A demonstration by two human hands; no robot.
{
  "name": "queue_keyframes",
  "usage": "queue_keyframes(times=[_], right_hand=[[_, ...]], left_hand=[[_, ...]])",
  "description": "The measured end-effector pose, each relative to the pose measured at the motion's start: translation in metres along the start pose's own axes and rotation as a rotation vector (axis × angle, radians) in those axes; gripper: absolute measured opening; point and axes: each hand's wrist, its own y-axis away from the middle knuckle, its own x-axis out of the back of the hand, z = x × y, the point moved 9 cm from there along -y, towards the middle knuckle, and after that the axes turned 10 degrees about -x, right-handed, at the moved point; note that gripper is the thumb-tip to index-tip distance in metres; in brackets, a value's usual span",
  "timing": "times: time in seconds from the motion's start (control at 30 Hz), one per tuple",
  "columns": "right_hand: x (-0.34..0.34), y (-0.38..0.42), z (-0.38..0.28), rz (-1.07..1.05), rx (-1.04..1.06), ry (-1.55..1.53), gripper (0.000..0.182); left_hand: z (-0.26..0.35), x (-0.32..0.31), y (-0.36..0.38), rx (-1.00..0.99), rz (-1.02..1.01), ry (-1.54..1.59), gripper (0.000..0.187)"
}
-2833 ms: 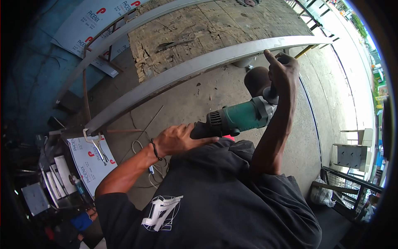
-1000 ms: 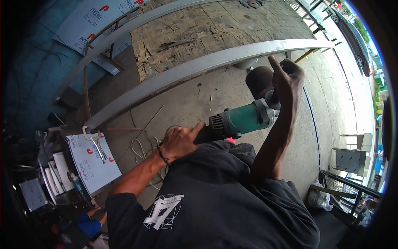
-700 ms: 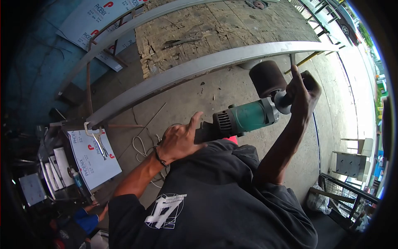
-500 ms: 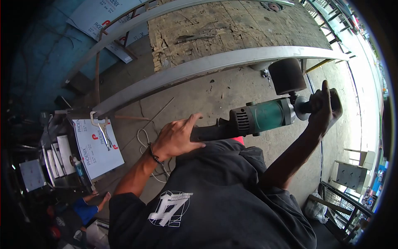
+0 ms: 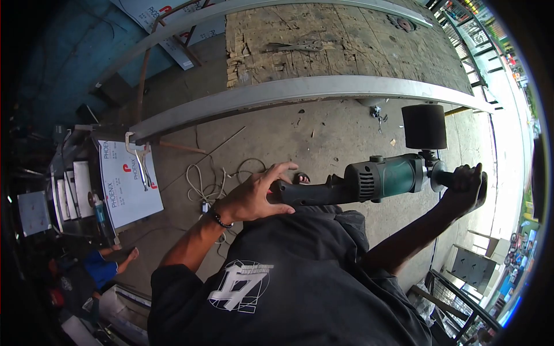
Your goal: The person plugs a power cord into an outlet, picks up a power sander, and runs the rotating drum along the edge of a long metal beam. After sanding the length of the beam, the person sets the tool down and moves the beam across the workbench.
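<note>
A green-and-black drum polisher (image 5: pixel 392 177) hangs level in front of my dark shirt, its wide dark drum (image 5: pixel 425 127) pointing away from me. My left hand (image 5: pixel 254 193) cups the rear end of its black handle, with thumb and forefinger on either side. Around the front side handle, the fingers of my right hand (image 5: pixel 468 187) are wrapped. The drum is just on my side of a long metal bar (image 5: pixel 300 89) and looks apart from it. Part of the power cord (image 5: pixel 199 181) lies coiled on the floor under my left arm.
A worn wooden board (image 5: pixel 346 46) lies beyond the bar, with pliers-like tools (image 5: pixel 294 46) on it. A locking clamp (image 5: pixel 138 155) grips the bar's left end. At lower left, another person (image 5: pixel 86 277) is low beside a sheet-covered bench (image 5: pixel 130 190). Metal frames (image 5: pixel 461 288) stand at right.
The polisher has shifted right and slightly down in view, with both hands on it. Its drum has turned more upright. The whole view has shifted a little.
</note>
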Motion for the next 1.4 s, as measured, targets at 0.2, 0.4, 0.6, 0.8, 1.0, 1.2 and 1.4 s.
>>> queue_keyframes(times=[0.2, 0.4, 0.6, 0.8, 1.0, 1.2, 1.4], right_hand=[[0.012, 0.001, -0.002, -0.005, 0.076, -0.072, 0.034], [0.022, -0.008, -0.005, -0.065, 0.106, -0.110, 0.034], [0.019, -0.016, -0.012, -0.168, 0.150, -0.187, 0.029], [0.020, -0.023, -0.012, -0.240, 0.151, -0.243, 0.030], [0.017, -0.026, -0.013, -0.347, 0.156, -0.256, 0.031], [-0.009, -0.030, -0.014, -0.018, 0.027, -0.004, 0.033], [-0.035, -0.033, 0.011, 0.032, -0.087, 0.113, 0.035]], left_hand=[[0.019, -0.004, -0.007, -0.135, 0.018, -0.108, 0.081], [0.021, -0.013, -0.014, -0.112, -0.006, -0.156, 0.076], [0.026, -0.029, -0.023, -0.086, -0.060, -0.226, 0.073], [0.024, -0.048, -0.040, 0.010, -0.055, -0.235, 0.073], [0.029, -0.065, -0.056, 0.095, -0.131, -0.406, 0.074], [0.020, -0.068, -0.068, 0.121, -0.109, -0.503, 0.073], [-0.004, -0.049, -0.092, 0.267, -0.206, -0.444, 0.065]])
